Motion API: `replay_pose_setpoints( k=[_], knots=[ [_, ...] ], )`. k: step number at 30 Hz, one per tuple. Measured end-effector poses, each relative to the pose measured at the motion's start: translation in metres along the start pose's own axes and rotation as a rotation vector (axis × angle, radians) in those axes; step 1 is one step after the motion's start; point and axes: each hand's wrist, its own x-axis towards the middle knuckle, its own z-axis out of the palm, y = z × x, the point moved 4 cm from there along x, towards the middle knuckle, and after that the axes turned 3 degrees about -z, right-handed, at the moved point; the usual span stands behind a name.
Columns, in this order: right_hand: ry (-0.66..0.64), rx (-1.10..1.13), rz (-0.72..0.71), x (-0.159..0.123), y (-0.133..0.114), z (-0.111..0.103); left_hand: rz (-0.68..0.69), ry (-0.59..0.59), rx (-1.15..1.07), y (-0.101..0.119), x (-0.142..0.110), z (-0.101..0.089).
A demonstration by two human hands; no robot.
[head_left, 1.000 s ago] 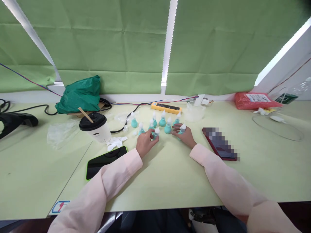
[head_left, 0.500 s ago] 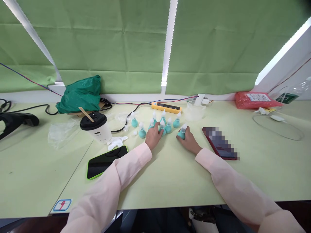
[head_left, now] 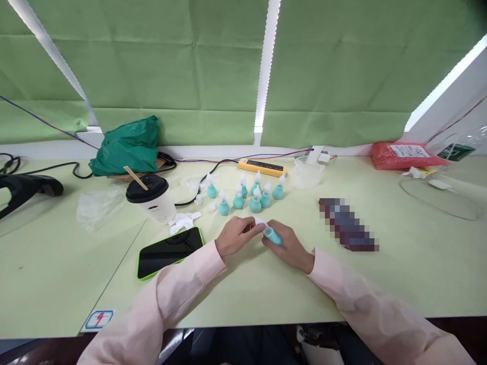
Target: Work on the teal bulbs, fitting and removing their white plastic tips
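Observation:
My right hand [head_left: 289, 244] is wrapped round the teal bulb of a nasal aspirator [head_left: 273, 235], which lies tilted with its white tip toward the left. At that tip, the fingers of my left hand [head_left: 236, 235] are pinched together; the thumb lies over it and hides part of it. Behind both hands, several more teal aspirators with white tips stand upright in a loose group, among them a front one [head_left: 255, 203], one at the left [head_left: 223, 206] and one at the right [head_left: 278, 191].
A green-edged phone [head_left: 170, 252] lies by my left forearm, with a lidded paper cup [head_left: 155, 208] and crumpled tissue [head_left: 184, 221] behind it. Right of my right hand is a blurred dark red phone [head_left: 348, 225]. A yellow power strip [head_left: 262, 167] and a clear plastic container [head_left: 306, 173] sit at the back.
My right hand has drawn its nasal aspirator nearer and tipped it over to the left. My left hand has left the group's front aspirator and come to the held one's tip.

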Motion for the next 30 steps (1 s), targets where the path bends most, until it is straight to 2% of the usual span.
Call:
replay_pose_setpoints(
  k=[2, 4, 8, 11, 15, 18, 21, 24, 26, 30],
  knots=[
    [-0.095, -0.021, 0.022, -0.003, 0.003, 0.008, -0.033, -0.087, -0.081, -0.007, -0.003, 0.009],
    [-0.135, -0.038, 0.025, -0.004, 0.006, 0.013, -0.082, -0.099, -0.194, -0.013, -0.004, 0.017],
    [-0.095, -0.013, 0.024, -0.006, 0.007, 0.014, -0.222, -0.22, -0.56, -0.019, -0.006, 0.03],
    [-0.071, 0.047, 0.035, -0.005, 0.005, 0.013, -0.266, -0.294, -0.664, -0.021, -0.004, 0.03],
    [-0.074, 0.167, 0.091, -0.006, 0.005, 0.011, -0.238, -0.141, -0.403, -0.03, 0.003, 0.013],
    [-0.103, 0.325, 0.169, -0.006, 0.007, 0.009, -0.195, 0.004, 0.14, -0.039, 0.005, 0.004],
    [-0.12, 0.417, 0.216, -0.006, 0.009, 0.009, -0.154, 0.058, 0.558, -0.044, 0.005, 0.006],
    [-0.101, 0.384, 0.215, -0.006, 0.012, 0.01, -0.146, 0.034, 0.636, -0.045, 0.003, 0.008],
    [-0.07, 0.319, 0.192, -0.005, 0.013, 0.01, -0.126, 0.072, 0.668, -0.041, 0.0, 0.004],
    [-0.018, 0.137, 0.098, -0.005, 0.009, 0.01, -0.013, 0.205, 0.465, -0.024, -0.007, -0.006]
  ],
)
